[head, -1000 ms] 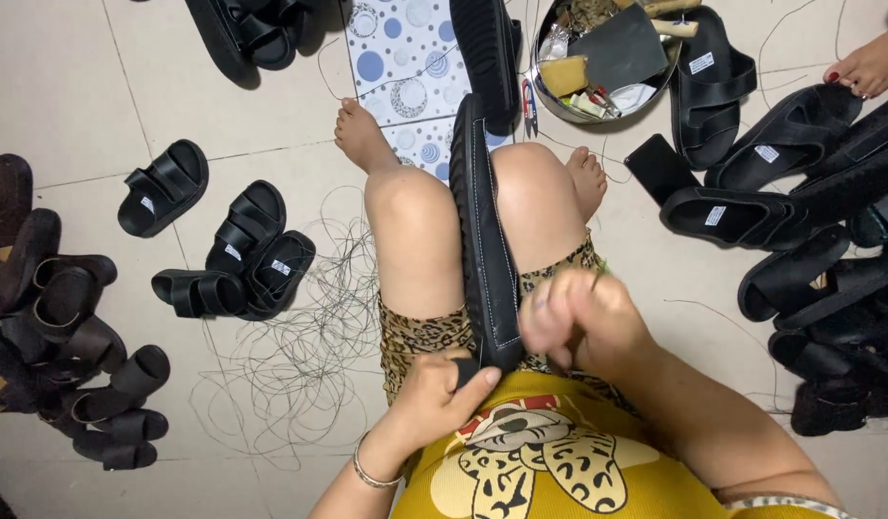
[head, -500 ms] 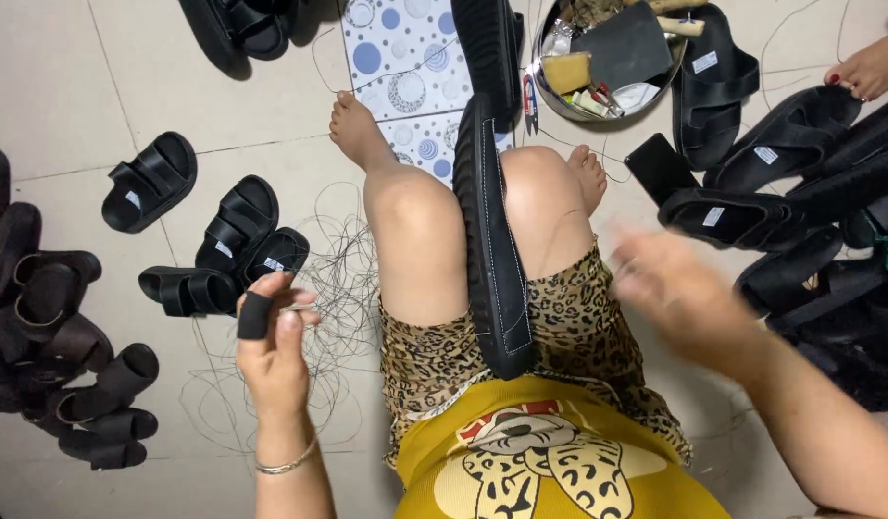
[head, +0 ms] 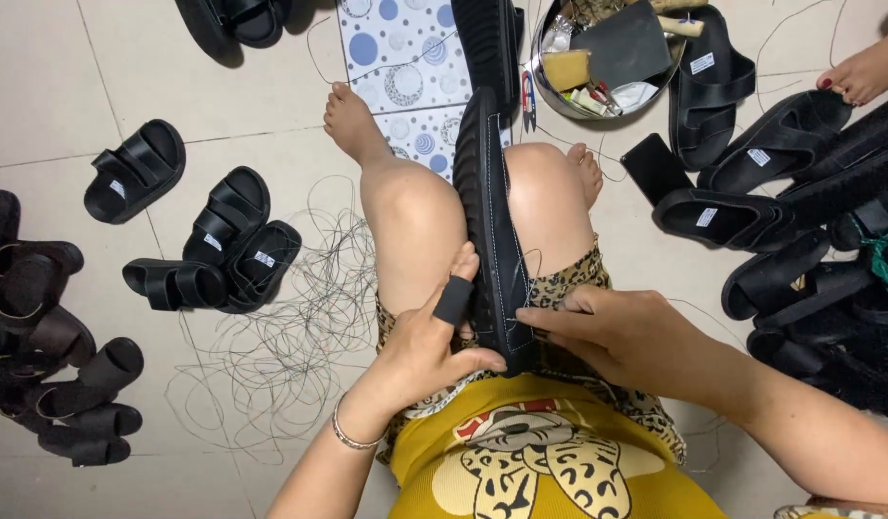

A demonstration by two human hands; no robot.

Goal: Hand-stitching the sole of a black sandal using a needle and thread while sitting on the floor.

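- From the head camera we look down on a long black shoe sole point(head: 489, 221) standing on edge between the person's knees, running from the lap out toward the feet.
- We see the left hand point(head: 426, 348) closed around the near end of the sole from the left, thumb underneath and fingers pressed to its side; a black finger guard point(head: 453, 300) covers the raised forefinger.
- The right hand point(head: 625, 332) meets the same end from the right, its fingertips pinched together against the sole's stitched edge. A thin thread point(head: 532, 272) loops just above them; whether a needle sits in the pinch, we cannot tell.
- On the floor to the left we find loose coils of thread point(head: 271, 336), with black sandals point(head: 208, 245) beside them.
- More black sandals point(head: 771, 211) are heaped on the right.
- Beyond the knees stands a round metal bowl point(head: 559, 104) with small tools in it, beside a blue-dotted mat point(head: 396, 58).
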